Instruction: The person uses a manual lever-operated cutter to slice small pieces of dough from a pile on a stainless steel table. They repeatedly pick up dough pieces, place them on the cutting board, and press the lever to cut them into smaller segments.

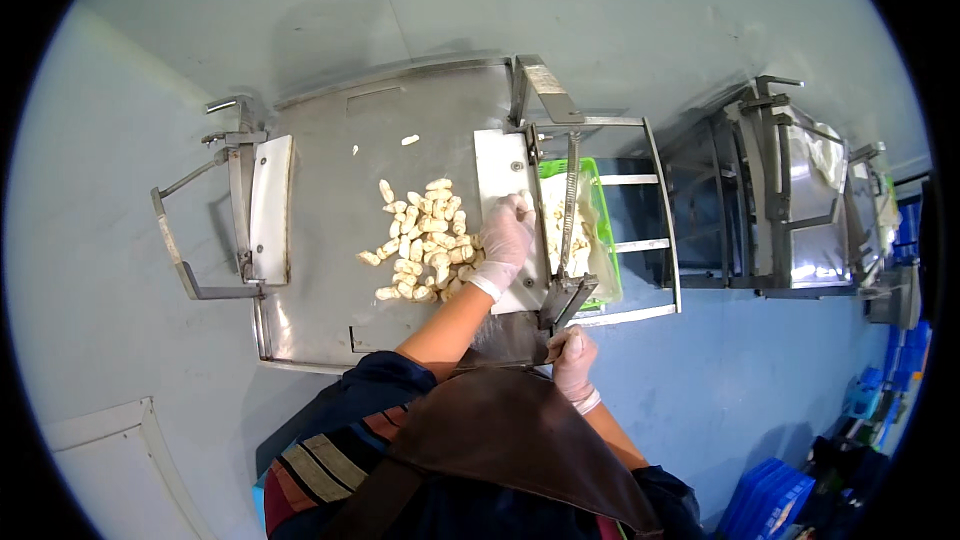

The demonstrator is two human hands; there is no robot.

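My left hand (pixel 508 235), in a thin whitish glove, lies over a white board (pixel 503 155) bolted to the metal table. Its fingers are bent together beside an upright metal frame with a coil spring (pixel 570 205); whatever they pinch is hidden. A pile of pale, knobby, peanut-shaped pieces (pixel 430 230) is spread on the table to the left of that hand. My right hand (pixel 573 365), also gloved, is closed around the near end of a metal lever handle (pixel 567 305). Beyond the frame, a green basket (pixel 603 230) with a clear liner contains small pale pieces (pixel 565 230).
On the table's (pixel 330 160) left side stands another white board (pixel 271 210) with a metal lever frame (pixel 172 230). Two small white scraps (pixel 410 140) lie farther back. A barred metal rack (pixel 635 245) juts out right, and more metal equipment (pixel 815 200) stands beyond. Blue crates (pixel 770 500) sit lower right.
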